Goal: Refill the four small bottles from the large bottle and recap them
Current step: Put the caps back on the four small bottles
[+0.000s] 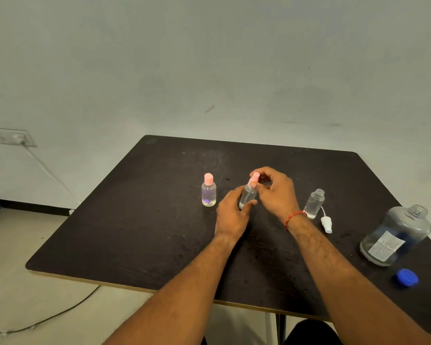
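My left hand (230, 212) grips the body of a small clear bottle (247, 196) standing at the table's middle. My right hand (275, 190) pinches the pink cap (254, 179) sitting on that bottle's neck. A second small bottle (208, 192), capped in pink, stands upright to the left. A third small bottle (314, 202) stands uncapped to the right, its white spray cap (326, 224) lying beside it. The large clear bottle (396, 235) stands open at the far right, with its blue cap (406, 277) lying on the table in front of it. A fourth small bottle is not visible.
The dark table (159, 232) has its front edge near me and its right edge close to the large bottle. A wall socket (16, 138) with a cable running down to the floor is at the left. A dark shape (309, 332) shows below the table edge.
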Demonstrator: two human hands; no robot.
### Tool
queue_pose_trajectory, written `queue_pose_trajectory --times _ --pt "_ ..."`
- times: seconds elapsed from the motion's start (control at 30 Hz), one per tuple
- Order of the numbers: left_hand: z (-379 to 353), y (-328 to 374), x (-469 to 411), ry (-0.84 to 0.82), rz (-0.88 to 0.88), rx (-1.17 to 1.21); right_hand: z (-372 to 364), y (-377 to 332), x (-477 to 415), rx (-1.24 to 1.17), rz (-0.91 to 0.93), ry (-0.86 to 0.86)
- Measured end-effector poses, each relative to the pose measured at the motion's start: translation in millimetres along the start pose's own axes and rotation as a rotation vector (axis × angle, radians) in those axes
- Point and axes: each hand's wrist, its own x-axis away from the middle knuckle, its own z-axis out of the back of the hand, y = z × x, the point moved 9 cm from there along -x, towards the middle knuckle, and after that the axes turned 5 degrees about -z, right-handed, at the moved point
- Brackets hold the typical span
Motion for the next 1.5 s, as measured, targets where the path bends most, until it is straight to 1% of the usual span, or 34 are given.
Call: queue_pose_trajectory --times 0.2,0.3,0.43,0.57,0.73,0.93,1.07,1.3,1.5 --pt "1 2 0 0.013 -0.017 -0.003 0 1 3 0.048 0.003 0.103" --pt "1 2 1 0.011 -0.026 -0.020 -1 1 8 0.006 -0.009 0.117" --pt "0 -1 0 0.007 -0.038 0.016 -8 4 13 -0.081 0.013 0.080" --pt "-2 -1 0 -0.004 -0.050 0.038 -5 2 18 -0.135 0.023 0.158" --pt "-3 -4 -1 -0.001 -0.021 0.036 -6 4 17 -0.107 -0.021 0.201" --pt "-1 -3 0 0.011 -0.035 0.042 -3 6 17 -0.144 -0.032 0.189" --pt "-1 -2 -1 0.005 -0.043 0.045 0 7 18 -0.182 0.002 0.171" --pt "-1 -5 -2 0.015 -0.027 0.042 -3 7 15 -0.133 -0.016 0.183" --pt "-2 -4 -1 -0.003 -0.020 0.038 -7 8 12 -0.097 -0.039 0.111"
